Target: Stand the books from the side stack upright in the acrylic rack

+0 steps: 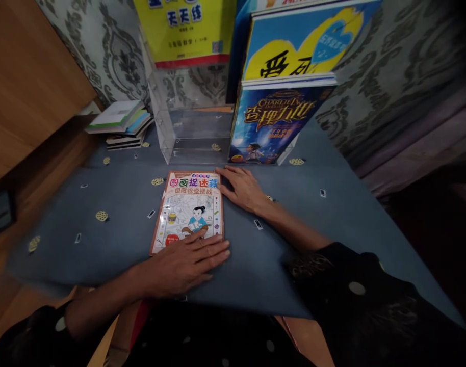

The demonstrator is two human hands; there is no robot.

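Note:
A thin children's picture book (189, 206) with a cartoon cover lies flat on the blue patterned tablecloth (114, 204). My left hand (185, 262) rests flat on the book's near edge, fingers stretched out to the right. My right hand (242, 188) lies at the book's far right corner, fingers extended and touching its edge. Neither hand grips anything.
A clear acrylic book stand (190, 127) stands behind the book. It holds a dark blue book (273, 125), a blue-and-yellow one (302, 43) and a yellow one (187, 30). A stack of books (122, 125) lies at the back left by a wooden panel (26, 81). Patterned wallpaper is behind.

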